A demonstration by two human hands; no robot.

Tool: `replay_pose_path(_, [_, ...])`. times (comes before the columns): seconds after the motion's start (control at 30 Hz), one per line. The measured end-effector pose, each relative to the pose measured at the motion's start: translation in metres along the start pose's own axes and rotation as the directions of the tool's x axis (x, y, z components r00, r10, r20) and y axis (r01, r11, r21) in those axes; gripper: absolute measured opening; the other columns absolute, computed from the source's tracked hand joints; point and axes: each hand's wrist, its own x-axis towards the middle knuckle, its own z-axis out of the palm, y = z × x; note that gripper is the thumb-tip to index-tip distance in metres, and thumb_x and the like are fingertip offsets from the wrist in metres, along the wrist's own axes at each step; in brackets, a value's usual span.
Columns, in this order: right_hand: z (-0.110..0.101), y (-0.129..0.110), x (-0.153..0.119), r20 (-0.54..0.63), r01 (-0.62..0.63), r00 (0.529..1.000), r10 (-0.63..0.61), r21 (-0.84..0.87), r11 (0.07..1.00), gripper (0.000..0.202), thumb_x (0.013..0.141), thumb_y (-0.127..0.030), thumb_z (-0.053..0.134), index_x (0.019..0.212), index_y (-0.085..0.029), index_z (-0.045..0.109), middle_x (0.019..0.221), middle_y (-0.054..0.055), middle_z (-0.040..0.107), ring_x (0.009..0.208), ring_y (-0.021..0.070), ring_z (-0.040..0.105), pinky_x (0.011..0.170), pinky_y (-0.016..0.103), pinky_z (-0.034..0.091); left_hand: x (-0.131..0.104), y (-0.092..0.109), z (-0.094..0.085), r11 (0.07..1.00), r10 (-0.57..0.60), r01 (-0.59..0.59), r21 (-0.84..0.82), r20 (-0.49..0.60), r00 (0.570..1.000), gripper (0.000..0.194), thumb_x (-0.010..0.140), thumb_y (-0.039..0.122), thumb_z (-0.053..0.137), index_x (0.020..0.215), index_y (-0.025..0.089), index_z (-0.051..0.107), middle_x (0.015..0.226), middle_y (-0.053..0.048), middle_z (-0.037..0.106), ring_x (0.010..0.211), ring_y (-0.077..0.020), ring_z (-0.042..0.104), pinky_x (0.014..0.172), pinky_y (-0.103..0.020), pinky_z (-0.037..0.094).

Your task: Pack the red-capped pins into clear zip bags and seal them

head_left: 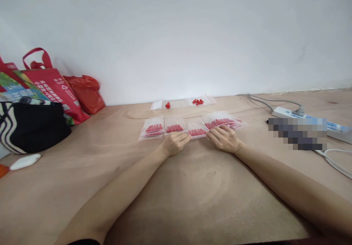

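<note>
Head view — our left hand [176, 143] and right hand [224, 138] press flat, fingers together, on filled bags [192, 127]; beyond fingertips, loose red pieces [197, 101] unbagged.

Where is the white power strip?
In the head view, the white power strip lies on the wooden table at the far right near the wall, beyond the right hand, with grey cables beside it.

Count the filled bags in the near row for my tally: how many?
4, side by side: far-left bag, second bag, third bag between the hands, rightmost bag under the right hand.
</note>
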Motion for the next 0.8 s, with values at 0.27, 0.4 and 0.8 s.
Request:
replay_pose_path(0.27, [0.0, 0.004, -0.006, 0.032, -0.067, 0.997, 0.065, 0.063, 0.996, 0.024, 0.085, -0.014, 0.04, 0.067, -0.017, 0.055, 0.064, 0.001, 0.055, 0.062, 0.0099, 0.044, 0.062, 0.027, 0.027, -0.008, -0.004, 0.005, 0.996, -0.078, 0.079, -0.034, 0.042, 0.996, 0.022, 0.086, 0.014, 0.04, 0.073, 0.014, 0.057, 0.061, -0.001, 0.059, 0.057, -0.0102, 0.057, 0.054, -0.022, 0.045])
replay_pose_path(0.4, [0.004, 0.004, 0.0, 0.059, -0.063, 0.996, 0.06, 0.061, 0.996, 0.026, 0.084, -0.017, 0.041, 0.061, -0.017, 0.053, 0.061, 0.002, 0.052, 0.064, 0.0113, 0.043, 0.062, 0.027, 0.026, -0.012, -0.006, 0.001, 0.961, -0.276, 0.278, 0.008, 0.126, 0.953, 0.027, 0.085, 0.033, 0.046, 0.068, 0.015, 0.056, 0.064, -0.003, 0.059, 0.064, -0.0148, 0.056, 0.062, -0.028, 0.045])
replay_pose_path(0.8, [0.031, -0.014, 0.035, 0.215, -0.118, 0.971, 0.106, 0.041, 0.992, 0.019, 0.079, -0.012, 0.047, 0.066, -0.016, 0.06, 0.066, 0.004, 0.057, 0.07, 0.0157, 0.043, 0.071, 0.035, 0.024, -0.025, -0.012, 0.01, 0.834, -0.467, 0.552, -0.01, 0.519, 0.716, 0.047, 0.084, 0.043, 0.042, 0.123, 0.017, 0.04, 0.123, -0.014, 0.046, 0.113, -0.0268, 0.043, 0.091, -0.044, 0.037])
